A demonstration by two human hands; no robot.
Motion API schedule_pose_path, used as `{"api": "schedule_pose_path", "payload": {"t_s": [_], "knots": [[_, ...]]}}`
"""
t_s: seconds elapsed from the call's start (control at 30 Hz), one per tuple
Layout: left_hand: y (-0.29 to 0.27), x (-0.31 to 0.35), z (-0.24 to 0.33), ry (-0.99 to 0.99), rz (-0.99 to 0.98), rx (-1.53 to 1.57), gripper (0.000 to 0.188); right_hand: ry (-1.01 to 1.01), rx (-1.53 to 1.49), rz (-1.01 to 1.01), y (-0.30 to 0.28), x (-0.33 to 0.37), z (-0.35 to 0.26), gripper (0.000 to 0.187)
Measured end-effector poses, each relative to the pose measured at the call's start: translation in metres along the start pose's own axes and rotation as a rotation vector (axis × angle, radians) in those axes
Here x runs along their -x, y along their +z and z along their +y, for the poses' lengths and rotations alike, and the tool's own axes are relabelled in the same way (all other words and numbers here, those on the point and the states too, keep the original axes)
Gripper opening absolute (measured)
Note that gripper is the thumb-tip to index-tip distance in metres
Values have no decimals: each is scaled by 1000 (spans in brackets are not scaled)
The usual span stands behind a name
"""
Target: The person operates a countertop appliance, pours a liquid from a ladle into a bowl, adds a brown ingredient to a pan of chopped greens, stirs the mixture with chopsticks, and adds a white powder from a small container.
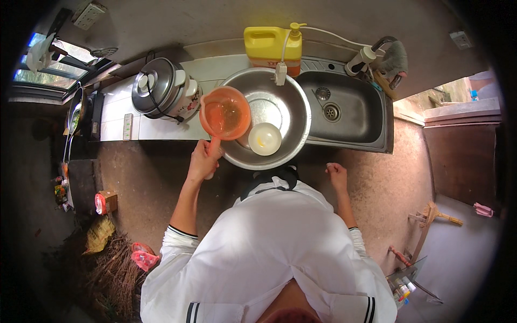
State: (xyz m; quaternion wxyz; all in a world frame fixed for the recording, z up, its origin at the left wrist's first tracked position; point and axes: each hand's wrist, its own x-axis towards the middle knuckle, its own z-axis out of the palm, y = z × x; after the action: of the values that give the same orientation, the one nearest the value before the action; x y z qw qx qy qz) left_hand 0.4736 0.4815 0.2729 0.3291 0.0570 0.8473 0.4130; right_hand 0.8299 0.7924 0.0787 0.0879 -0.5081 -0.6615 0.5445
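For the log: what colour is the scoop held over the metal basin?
Translucent orange; the scoop shows best in the head view, gripped by the left hand.

Left hand raised forward in a closed grip; right hand hangs loosely fisted.

Your white-tiled counter carries a rice cooker left of the big steel basin, which rests on the counter's front edge, with the yellow jug just behind the basin and the steel sink to the basin's right.
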Motion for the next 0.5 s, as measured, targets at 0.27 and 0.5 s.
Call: {"api": "schedule_pose_path", "payload": {"t_s": [0.27, 0.5], "knots": [[4, 22, 7, 15, -30, -95, 27, 51, -1, -8, -4, 0, -8, 24], [14, 38, 10, 27, -37, -184, 24, -19, 14, 10, -4, 3, -3, 24]]}}
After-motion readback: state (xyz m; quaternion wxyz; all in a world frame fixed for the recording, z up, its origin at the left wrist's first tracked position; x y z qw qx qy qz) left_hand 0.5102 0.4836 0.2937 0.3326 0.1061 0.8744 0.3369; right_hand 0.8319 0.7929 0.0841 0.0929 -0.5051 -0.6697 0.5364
